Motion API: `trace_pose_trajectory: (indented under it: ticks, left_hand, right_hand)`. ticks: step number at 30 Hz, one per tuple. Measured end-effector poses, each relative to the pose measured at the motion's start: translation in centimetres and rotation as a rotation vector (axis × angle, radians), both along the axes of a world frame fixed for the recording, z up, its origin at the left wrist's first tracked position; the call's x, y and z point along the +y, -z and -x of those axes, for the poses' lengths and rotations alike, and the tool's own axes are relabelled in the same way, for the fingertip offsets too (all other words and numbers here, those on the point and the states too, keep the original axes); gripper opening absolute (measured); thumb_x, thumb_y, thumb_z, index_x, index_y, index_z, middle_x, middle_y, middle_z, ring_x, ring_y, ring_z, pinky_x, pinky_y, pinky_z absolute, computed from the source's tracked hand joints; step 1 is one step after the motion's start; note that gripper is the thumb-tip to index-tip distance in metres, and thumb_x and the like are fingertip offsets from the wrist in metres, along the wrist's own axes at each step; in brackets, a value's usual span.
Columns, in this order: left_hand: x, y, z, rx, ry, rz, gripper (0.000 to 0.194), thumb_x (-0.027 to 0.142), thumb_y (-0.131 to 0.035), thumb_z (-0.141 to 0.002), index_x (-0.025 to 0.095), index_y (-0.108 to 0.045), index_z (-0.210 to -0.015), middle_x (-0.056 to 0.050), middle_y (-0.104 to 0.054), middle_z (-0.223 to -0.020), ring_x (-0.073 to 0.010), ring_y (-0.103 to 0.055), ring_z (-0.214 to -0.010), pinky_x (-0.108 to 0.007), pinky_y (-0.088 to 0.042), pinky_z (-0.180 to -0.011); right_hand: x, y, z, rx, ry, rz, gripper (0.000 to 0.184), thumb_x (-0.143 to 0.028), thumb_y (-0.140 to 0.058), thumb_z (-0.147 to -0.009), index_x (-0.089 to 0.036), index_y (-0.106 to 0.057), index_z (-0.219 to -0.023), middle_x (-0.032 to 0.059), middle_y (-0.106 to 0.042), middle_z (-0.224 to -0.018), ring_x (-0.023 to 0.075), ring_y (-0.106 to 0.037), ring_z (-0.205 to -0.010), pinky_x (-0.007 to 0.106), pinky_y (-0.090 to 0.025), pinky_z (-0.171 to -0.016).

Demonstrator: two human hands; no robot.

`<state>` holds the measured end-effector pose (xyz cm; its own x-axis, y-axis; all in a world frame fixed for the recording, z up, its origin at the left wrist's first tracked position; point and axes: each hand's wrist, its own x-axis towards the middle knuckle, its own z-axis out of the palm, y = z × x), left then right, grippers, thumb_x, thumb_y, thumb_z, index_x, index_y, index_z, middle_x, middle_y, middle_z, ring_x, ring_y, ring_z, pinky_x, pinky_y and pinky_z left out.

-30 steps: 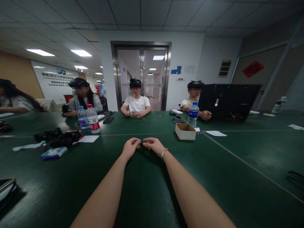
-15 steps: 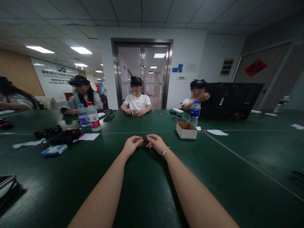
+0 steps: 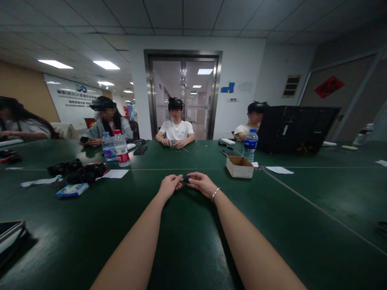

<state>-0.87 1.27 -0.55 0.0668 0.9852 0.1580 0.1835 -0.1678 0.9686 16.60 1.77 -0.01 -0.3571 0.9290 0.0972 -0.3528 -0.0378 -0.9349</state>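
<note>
Just above the green table [image 3: 187,241], both my hands meet in front of me over a small black object [image 3: 185,179], too small and too covered by fingers to name. My right hand [image 3: 203,185], with a silver bracelet at the wrist, pinches it between thumb and fingers. On the other side, my left hand [image 3: 169,187] is closed, its thumb and fingertips pressed together at the object's left end. A paler bit shows at those left fingertips.
An open cardboard box [image 3: 240,167] and a blue-capped water bottle [image 3: 250,145] stand ahead to the right. To the left are a red-capped bottle [image 3: 121,150], black gear [image 3: 83,174] and a blue-white packet [image 3: 71,190]. Several people sit across the table.
The view has shifted slightly. More of the black object shows between my fingers, with my right fingers straighter. The person at the right has moved a hand out of sight behind the large black case.
</note>
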Motion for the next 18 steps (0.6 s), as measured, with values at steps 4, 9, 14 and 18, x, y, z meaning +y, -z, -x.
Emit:
trace_pose_trajectory:
  ticks: [4, 9, 14, 18]
  left_hand:
    - [-0.05, 0.00, 0.11, 0.049, -0.012, 0.003, 0.047, 0.060, -0.053, -0.069, 0.013, -0.056, -0.069, -0.004, -0.058, -0.059, -0.0117, -0.052, -0.052, -0.022, -0.038, -0.050]
    - [-0.26, -0.23, 0.25, 0.157, -0.061, -0.020, 0.051, 0.063, -0.048, -0.071, 0.013, -0.058, -0.067, -0.003, -0.056, -0.056, -0.0125, -0.050, -0.049, -0.023, -0.036, -0.050]
    - [-0.24, -0.08, 0.25, 0.209, -0.100, -0.032, 0.053, 0.065, -0.044, -0.073, 0.015, -0.058, -0.067, -0.001, -0.055, -0.055, -0.0126, -0.047, -0.047, -0.023, -0.034, -0.048]
    - [0.01, 0.14, 0.27, 0.231, -0.113, -0.030, 0.054, 0.066, -0.042, -0.073, 0.015, -0.058, -0.066, -0.001, -0.054, -0.055, -0.0129, -0.047, -0.048, -0.023, -0.033, -0.049]
  right_hand:
    - [-0.15, -0.20, -0.06, -0.013, -0.010, -0.012, 0.031, -0.009, -0.078, -0.059, -0.013, -0.063, -0.086, 0.0045, -0.058, -0.092, 0.0160, -0.060, -0.086, 0.032, -0.048, -0.087]
    - [-0.22, -0.23, -0.04, -0.045, -0.030, -0.021, 0.033, -0.011, -0.078, -0.059, -0.014, -0.063, -0.088, 0.0035, -0.060, -0.090, 0.0146, -0.060, -0.084, 0.029, -0.049, -0.084]
    - [-0.43, -0.47, -0.08, -0.057, -0.044, -0.027, 0.031, -0.009, -0.076, -0.062, -0.013, -0.062, -0.090, 0.0051, -0.062, -0.091, 0.0138, -0.062, -0.080, 0.025, -0.052, -0.077]
    - [-0.54, -0.54, -0.11, -0.067, -0.042, -0.023, 0.030, -0.009, -0.074, -0.065, -0.012, -0.062, -0.092, 0.0065, -0.063, -0.090, 0.0137, -0.063, -0.074, 0.022, -0.054, -0.068]
